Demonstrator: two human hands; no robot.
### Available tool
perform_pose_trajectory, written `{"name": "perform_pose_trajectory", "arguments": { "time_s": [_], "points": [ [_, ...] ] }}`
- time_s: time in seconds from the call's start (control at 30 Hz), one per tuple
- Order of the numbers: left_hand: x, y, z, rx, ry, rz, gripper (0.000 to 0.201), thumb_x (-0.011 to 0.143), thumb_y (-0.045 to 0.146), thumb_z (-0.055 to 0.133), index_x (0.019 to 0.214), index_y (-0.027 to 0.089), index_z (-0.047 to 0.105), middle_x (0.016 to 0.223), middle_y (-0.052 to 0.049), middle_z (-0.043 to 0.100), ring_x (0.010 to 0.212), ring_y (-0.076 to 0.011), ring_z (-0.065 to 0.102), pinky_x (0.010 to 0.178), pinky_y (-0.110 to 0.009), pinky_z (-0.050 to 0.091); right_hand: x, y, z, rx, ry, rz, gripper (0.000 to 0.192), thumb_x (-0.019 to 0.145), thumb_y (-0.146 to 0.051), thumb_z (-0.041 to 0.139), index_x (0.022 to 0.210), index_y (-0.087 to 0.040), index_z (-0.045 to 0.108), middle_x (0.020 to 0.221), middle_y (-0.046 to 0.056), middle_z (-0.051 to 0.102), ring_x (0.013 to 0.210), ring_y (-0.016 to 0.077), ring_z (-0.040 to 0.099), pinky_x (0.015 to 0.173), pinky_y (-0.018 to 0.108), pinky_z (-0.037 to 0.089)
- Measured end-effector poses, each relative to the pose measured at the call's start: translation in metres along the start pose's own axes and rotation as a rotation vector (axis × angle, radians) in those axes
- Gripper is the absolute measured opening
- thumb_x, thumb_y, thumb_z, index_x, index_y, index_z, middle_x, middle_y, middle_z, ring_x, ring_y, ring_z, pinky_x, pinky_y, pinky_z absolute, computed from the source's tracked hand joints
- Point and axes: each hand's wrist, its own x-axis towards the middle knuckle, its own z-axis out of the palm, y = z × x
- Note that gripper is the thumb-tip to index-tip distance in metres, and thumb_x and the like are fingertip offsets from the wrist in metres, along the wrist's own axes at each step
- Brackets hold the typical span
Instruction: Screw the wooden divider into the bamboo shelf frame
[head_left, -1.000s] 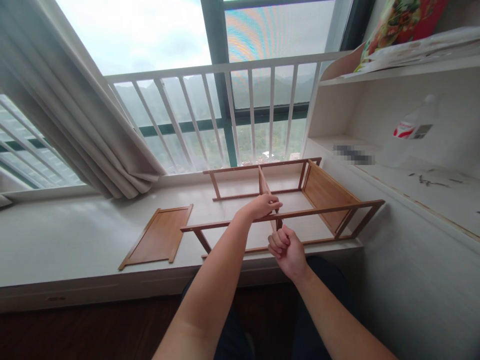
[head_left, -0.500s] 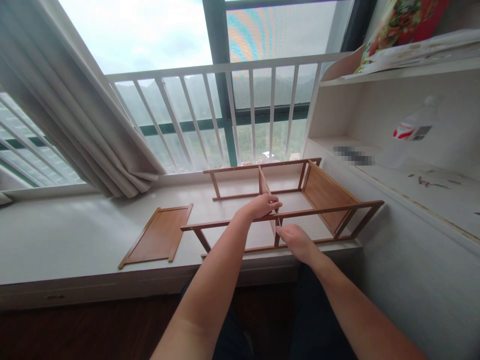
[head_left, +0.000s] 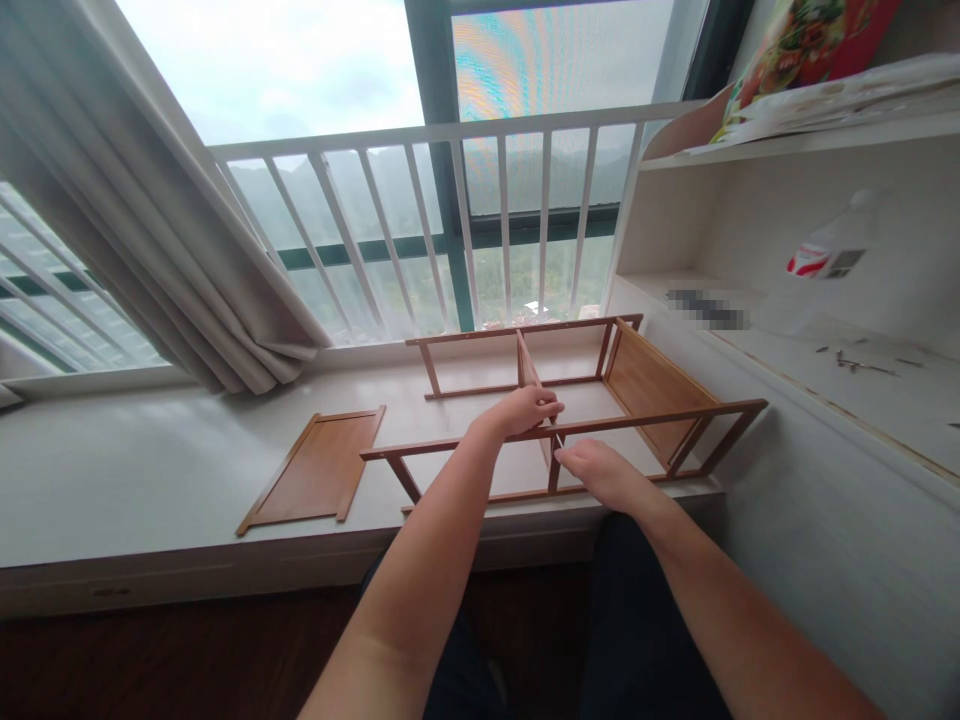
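Observation:
A brown wooden shelf frame [head_left: 660, 412] lies on its side on the white window ledge. Its middle shelf panel [head_left: 531, 368] stands upright between the two long side frames. Reaching over the near rail, my left hand [head_left: 526, 408] has its fingers closed around the edge of that panel. My right hand [head_left: 600, 468] is closed in a pinch in front of the near side frame, at the short crossbar [head_left: 554, 470] by the panel's end. A thin pale sliver shows at its fingertips, too small to name. The end panel [head_left: 660, 385] joins both side frames on the right.
A loose wooden panel [head_left: 319, 468] lies flat on the ledge [head_left: 150, 470] to the left. Small metal pieces [head_left: 862, 365] and a clear plastic bottle [head_left: 832, 250] are on the white cabinet at right. Behind are a white railing [head_left: 427, 135] and a grey curtain [head_left: 172, 220].
My right hand has shifted slightly up and to the right at the crossbar. My left hand keeps its hold, and the wooden frame stays in place.

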Motion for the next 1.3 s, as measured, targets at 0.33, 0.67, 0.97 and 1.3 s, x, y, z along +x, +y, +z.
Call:
{"name": "perform_pose_trajectory", "arguments": {
  "time_s": [0.33,0.67,0.97,1.3],
  "points": [
    [0.000,0.001,-0.001,0.007,-0.002,-0.011,0.041,0.086,0.056,0.052,0.075,0.018,0.064,0.061,0.000,0.055,0.054,-0.0120,0.045,0.052,-0.025,0.035,-0.002,-0.030,-0.025,-0.282,-0.099,0.224,0.042,0.096,-0.031,0.033,0.073,-0.016,0.064,0.075,0.010,0.063,0.064,0.0162,0.053,0.056,0.029,0.024],
    [-0.002,0.003,-0.001,0.025,0.005,-0.006,0.042,0.086,0.056,0.051,0.074,0.018,0.064,0.060,0.000,0.054,0.054,-0.0122,0.045,0.053,-0.026,0.035,-0.002,-0.031,-0.030,-0.345,-0.145,0.178,0.044,0.099,-0.030,0.029,0.079,-0.016,0.066,0.080,0.011,0.066,0.069,0.0176,0.058,0.056,0.029,0.023],
    [0.000,0.001,0.000,0.010,0.006,0.003,0.042,0.086,0.057,0.052,0.076,0.018,0.064,0.061,-0.001,0.055,0.054,-0.0118,0.045,0.052,-0.025,0.035,-0.003,-0.014,-0.003,-0.198,0.052,0.100,0.053,0.103,-0.034,0.024,0.065,-0.017,0.057,0.064,0.006,0.056,0.060,0.0147,0.045,0.057,0.031,0.020],
    [-0.001,0.003,-0.001,0.033,0.012,-0.022,0.041,0.087,0.055,0.052,0.075,0.017,0.065,0.063,-0.001,0.056,0.055,-0.0119,0.046,0.053,-0.025,0.037,-0.004,-0.014,0.015,0.170,0.219,0.136,0.052,0.101,-0.036,0.029,0.053,-0.020,0.040,0.053,0.000,0.043,0.054,0.0141,0.036,0.057,0.030,0.022]
  ]
}}
